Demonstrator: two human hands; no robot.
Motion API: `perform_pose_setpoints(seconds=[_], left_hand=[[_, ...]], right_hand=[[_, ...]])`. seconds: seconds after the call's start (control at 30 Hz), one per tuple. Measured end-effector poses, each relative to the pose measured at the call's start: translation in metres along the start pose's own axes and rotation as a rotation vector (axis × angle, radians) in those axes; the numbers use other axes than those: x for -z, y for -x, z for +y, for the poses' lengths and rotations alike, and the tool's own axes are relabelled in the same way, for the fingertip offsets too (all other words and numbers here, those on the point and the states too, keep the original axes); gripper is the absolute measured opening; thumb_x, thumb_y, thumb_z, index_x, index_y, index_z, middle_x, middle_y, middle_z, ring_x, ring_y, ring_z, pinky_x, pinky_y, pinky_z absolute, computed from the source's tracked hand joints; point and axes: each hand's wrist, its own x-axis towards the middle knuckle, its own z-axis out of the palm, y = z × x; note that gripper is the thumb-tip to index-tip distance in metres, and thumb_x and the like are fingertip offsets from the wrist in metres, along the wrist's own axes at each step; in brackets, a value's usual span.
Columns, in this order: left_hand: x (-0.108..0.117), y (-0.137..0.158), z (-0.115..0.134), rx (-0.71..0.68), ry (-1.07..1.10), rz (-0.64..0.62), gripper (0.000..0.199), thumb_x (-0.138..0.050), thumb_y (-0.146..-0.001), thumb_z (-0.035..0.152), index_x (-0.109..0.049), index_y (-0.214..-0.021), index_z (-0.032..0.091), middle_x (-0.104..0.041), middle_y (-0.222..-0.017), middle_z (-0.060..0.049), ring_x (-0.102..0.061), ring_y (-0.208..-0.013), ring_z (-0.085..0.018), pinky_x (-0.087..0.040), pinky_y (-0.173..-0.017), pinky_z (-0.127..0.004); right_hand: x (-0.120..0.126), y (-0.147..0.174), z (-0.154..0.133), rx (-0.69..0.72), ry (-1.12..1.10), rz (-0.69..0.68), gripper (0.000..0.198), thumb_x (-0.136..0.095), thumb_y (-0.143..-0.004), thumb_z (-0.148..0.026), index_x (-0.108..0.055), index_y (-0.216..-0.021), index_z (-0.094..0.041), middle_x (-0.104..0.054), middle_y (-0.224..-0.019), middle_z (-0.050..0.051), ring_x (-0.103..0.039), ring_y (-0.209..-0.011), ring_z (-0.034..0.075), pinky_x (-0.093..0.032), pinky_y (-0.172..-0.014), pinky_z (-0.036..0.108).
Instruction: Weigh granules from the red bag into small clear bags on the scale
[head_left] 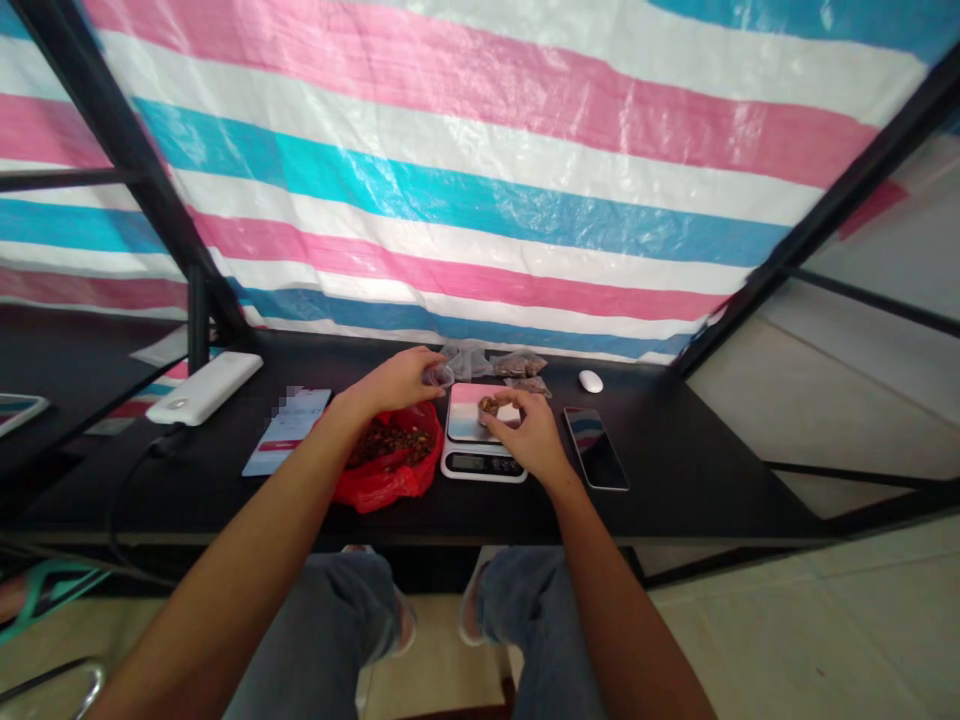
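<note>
You are facing a smooth, matt tabletop (pixel 682 460); toward its front edge a red plastic bag (pixel 384 491) is showing glossy wrinkles, beyond its back edge plastic sheeting (pixel 465 160) is gleaming.

The left hand (pixel 411 375) and right hand (pixel 531 435) are bare, with slim fingers, and the left forearm (pixel 259 530) and right forearm (pixel 600 570) are bare too. Both legs wear blue-grey denim jeans (pixel 532 620), loose in cut, faded paler in patches and softly creased. Below them, whitish edges show at the feet (pixel 406 625); the footwear is too blurred to tell.
</note>
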Motion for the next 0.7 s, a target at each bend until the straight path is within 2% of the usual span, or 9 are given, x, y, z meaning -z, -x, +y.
perform_pose_setpoints(seconds=[0.07,0.17,0.27,0.33,0.47,0.6,0.7], left_hand=[[0.003,0.007,0.009,-0.013,0.128,0.116,0.049,-0.079,-0.078,0.040,-0.078,-0.122,0.017,-0.077,-0.119,-0.013,-0.072,-0.108,-0.030,-0.055,-0.101,-0.042],[0.000,0.017,0.024,-0.007,0.429,0.242,0.046,-0.079,-0.080,0.044,-0.077,-0.116,0.016,-0.078,-0.117,-0.012,-0.072,-0.107,-0.028,-0.056,-0.101,-0.044],[-0.006,0.025,0.038,0.026,0.735,0.293,0.049,-0.081,-0.080,0.047,-0.075,-0.116,0.014,-0.078,-0.118,-0.014,-0.074,-0.106,-0.027,-0.057,-0.101,-0.044],[-0.009,0.032,0.044,0.051,0.839,0.328,0.052,-0.083,-0.079,0.048,-0.074,-0.117,0.013,-0.079,-0.118,-0.014,-0.074,-0.107,-0.028,-0.057,-0.100,-0.044],[-0.015,0.052,0.054,0.109,0.811,0.423,0.056,-0.079,-0.086,0.049,-0.071,-0.130,0.016,-0.079,-0.114,-0.011,-0.074,-0.102,-0.026,-0.059,-0.094,-0.041],[-0.031,0.070,0.058,0.031,0.562,0.324,0.050,-0.075,-0.090,0.044,-0.072,-0.133,0.019,-0.075,-0.112,-0.008,-0.071,-0.101,-0.023,-0.058,-0.094,-0.039],[-0.044,0.076,0.056,-0.008,0.496,0.238,0.050,-0.075,-0.090,0.041,-0.071,-0.135,0.019,-0.072,-0.113,-0.008,-0.069,-0.103,-0.023,-0.056,-0.097,-0.038]], right_hand=[[0.003,0.001,-0.002,0.005,-0.018,0.003,0.025,-0.079,-0.076,-0.033,-0.077,-0.099,-0.025,-0.078,-0.102,0.008,-0.067,-0.104,0.030,-0.057,-0.092,0.047],[0.009,0.003,-0.004,0.001,-0.088,0.024,0.026,-0.078,-0.076,-0.035,-0.077,-0.099,-0.024,-0.079,-0.102,0.008,-0.068,-0.103,0.030,-0.053,-0.099,0.051],[0.014,0.004,-0.006,-0.033,-0.198,0.053,0.032,-0.078,-0.077,-0.040,-0.076,-0.103,-0.022,-0.080,-0.105,0.009,-0.071,-0.102,0.029,-0.053,-0.102,0.050],[0.016,0.004,-0.009,-0.047,-0.236,0.065,0.035,-0.078,-0.077,-0.042,-0.075,-0.105,-0.022,-0.080,-0.109,0.010,-0.071,-0.105,0.029,-0.053,-0.101,0.049],[0.016,0.005,-0.016,-0.030,-0.321,0.057,0.036,-0.078,-0.078,-0.042,-0.073,-0.108,-0.024,-0.079,-0.114,0.009,-0.072,-0.108,0.028,-0.055,-0.097,0.047],[0.013,0.010,-0.022,0.025,-0.452,-0.060,0.035,-0.077,-0.082,-0.040,-0.068,-0.113,-0.024,-0.078,-0.108,0.008,-0.074,-0.098,0.024,-0.057,-0.091,0.042],[0.012,0.014,-0.026,0.105,-0.376,-0.112,0.029,-0.075,-0.085,-0.034,-0.068,-0.112,-0.024,-0.076,-0.108,0.007,-0.073,-0.097,0.022,-0.057,-0.089,0.039]])
